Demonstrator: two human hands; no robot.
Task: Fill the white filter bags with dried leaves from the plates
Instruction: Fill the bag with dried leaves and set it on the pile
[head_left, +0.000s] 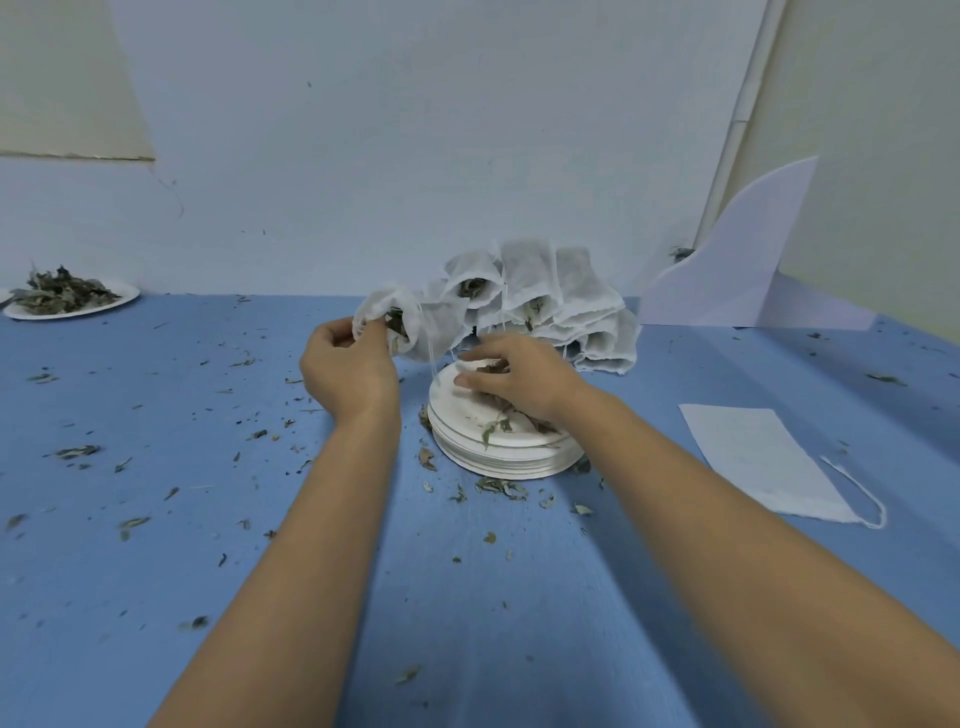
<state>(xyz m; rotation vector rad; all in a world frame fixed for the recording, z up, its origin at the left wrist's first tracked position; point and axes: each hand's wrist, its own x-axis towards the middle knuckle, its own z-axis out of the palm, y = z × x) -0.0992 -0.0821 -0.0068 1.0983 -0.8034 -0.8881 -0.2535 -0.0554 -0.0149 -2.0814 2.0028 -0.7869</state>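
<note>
Centre frame, the left hand pinches open a white mesh filter bag with leaves showing inside. Beside it, the right hand curls its fingers round dried green-brown leaves on a stack of round white paper plates, its palm hiding most of them. Behind sits a heap of filled white bags. At far left is another leaf-laden white plate.

A pale wall rises behind the blue table; a white pipe climbs above its far right corner.
</note>
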